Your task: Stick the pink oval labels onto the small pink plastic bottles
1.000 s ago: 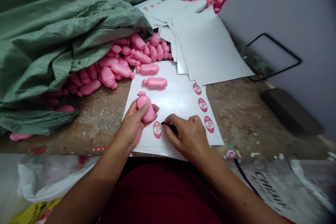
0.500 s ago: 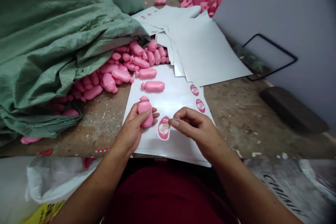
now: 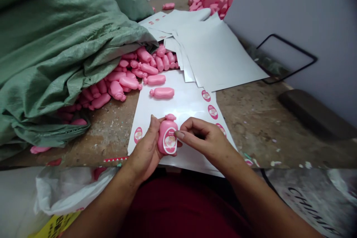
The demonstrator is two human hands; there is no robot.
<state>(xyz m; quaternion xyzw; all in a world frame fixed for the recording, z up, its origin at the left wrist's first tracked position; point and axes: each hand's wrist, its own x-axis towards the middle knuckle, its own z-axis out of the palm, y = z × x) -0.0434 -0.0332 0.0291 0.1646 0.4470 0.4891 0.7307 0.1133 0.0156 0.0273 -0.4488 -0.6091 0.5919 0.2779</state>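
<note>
A person sits at a worn, speckled workbench (image 3: 245,119), and their left hand (image 3: 145,148) grips a small pink plastic bottle (image 3: 167,135), its fingers wrapped behind it and the thumb along its left side. The bottle stands upright just above a white label sheet (image 3: 184,108), with a pink-and-white oval label (image 3: 170,140) on its front. The right hand (image 3: 203,137) sits just beside the bottle, its fingers curled in and the thumb tip close against the forefinger; nothing shows between them. More pink oval labels (image 3: 212,112) remain on the sheet, on both sides of the hands. A bare pink bottle (image 3: 161,93) lies on the sheet. Beyond it, a heap of pink bottles (image 3: 116,91) spills from a green woven sack (image 3: 47,44), and a loose stack of white sheets (image 3: 214,48) overlaps the sheet's far edge.
</note>
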